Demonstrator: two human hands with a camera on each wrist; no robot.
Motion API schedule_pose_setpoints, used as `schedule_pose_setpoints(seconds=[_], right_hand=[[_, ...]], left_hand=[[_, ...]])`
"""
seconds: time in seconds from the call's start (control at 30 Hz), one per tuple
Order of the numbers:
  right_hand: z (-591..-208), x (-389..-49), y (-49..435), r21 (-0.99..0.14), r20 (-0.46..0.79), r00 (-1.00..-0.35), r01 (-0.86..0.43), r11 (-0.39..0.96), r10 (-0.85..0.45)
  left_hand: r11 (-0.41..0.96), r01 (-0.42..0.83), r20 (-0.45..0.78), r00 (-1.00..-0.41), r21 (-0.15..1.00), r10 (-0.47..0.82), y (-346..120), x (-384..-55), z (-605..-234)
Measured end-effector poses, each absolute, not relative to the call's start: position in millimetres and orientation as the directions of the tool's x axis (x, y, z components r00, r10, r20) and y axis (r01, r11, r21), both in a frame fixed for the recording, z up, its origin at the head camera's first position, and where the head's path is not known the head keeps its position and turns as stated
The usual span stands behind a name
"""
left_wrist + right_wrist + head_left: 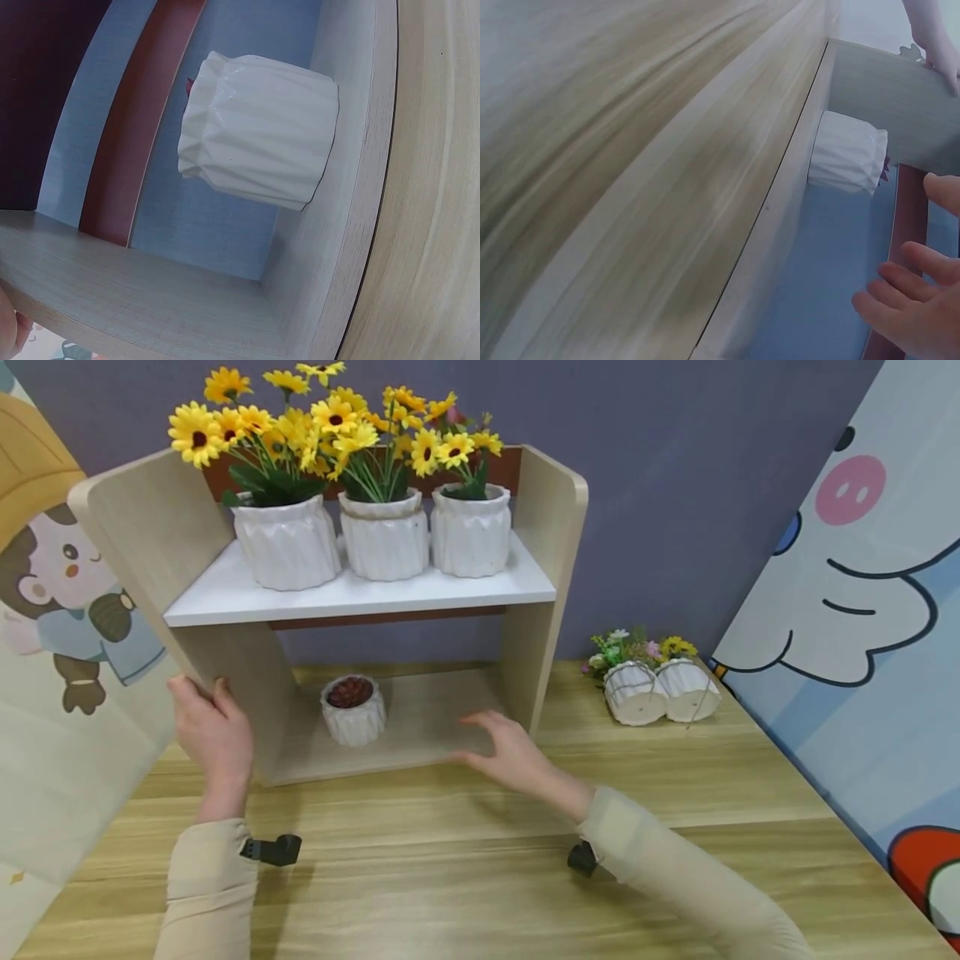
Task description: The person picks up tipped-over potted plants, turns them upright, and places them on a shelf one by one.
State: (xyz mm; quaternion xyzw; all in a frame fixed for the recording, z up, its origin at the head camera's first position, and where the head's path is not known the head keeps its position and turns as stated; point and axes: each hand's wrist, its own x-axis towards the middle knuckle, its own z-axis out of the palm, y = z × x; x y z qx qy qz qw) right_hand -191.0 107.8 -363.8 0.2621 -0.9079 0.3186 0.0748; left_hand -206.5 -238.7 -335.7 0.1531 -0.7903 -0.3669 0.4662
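Observation:
A two-tier wooden shelf stands on the table. At its left side panel my left hand grips the front edge, the thumb nearer the inside. On the lower board sits a white ribbed pot with a dark red succulent; the left wrist view shows the pot from the side. My right hand is at the front of the lower board, right of that pot, thumb and fingers spread with nothing between them. In the right wrist view the fingers of this hand are apart and relaxed.
Several white pots with yellow flowers stand in a row on the upper white board. Right of the shelf, two white pots with small flowers lie tipped on the table. A grey wall rises behind.

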Motion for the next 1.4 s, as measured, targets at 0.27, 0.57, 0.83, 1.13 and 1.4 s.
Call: schedule_pose_setpoints(seconds=[0.27,0.57,0.83,1.13,1.4], right_hand=[[-357,-189,131,-0.556,0.298,-0.86,-0.509,0.657,-0.414],[-353,-194,165,-0.48,0.333,-0.865,-0.499,0.721,-0.376],[-354,-200,195,-0.42,0.407,-0.859,-0.477,0.772,-0.31],[-344,-227,235,-0.37,0.349,-0.908,-0.361,0.856,-0.232],[-339,-241,258,-0.291,0.294,-0.94,-0.259,0.921,-0.172]], left_hand=[[0.687,0.093,0.62,-0.53,0.721,-0.579,-239,-207,-334],[0.681,0.09,0.616,-0.524,0.726,-0.588,-240,-205,-333],[0.688,0.097,0.624,-0.526,0.719,-0.578,-240,-205,-333],[0.701,0.11,0.643,-0.516,0.705,-0.566,-241,-205,-334],[0.695,0.1,0.633,-0.519,0.712,-0.574,-238,-206,-334]])
